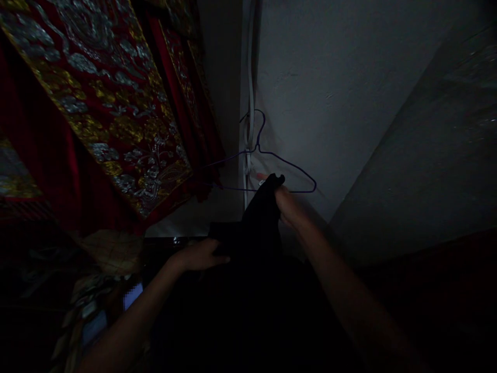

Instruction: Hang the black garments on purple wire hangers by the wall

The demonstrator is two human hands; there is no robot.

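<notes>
A black cloth (261, 228), perhaps a garment, hangs from my hands, and its lower part is lost in the dark. My right hand (286, 203) grips its raised upper end in front of the hanger's lower bar. Lower and to the left, my left hand (201, 255) is closed on the cloth's edge, thumb on the near side. Just behind the raised end is a thin purple hanger (289, 163), its hook by a pale cable on the wall. The cloth covers part of the lower bar; I cannot tell whether they touch.
Red drapery (116, 103) with gold and silver embroidery hangs at the left, overlapping the hanger's left end. The pale cable (250, 67) runs down the grey wall (330, 77). A small lit screen (132, 296) and dim clutter are at the lower left.
</notes>
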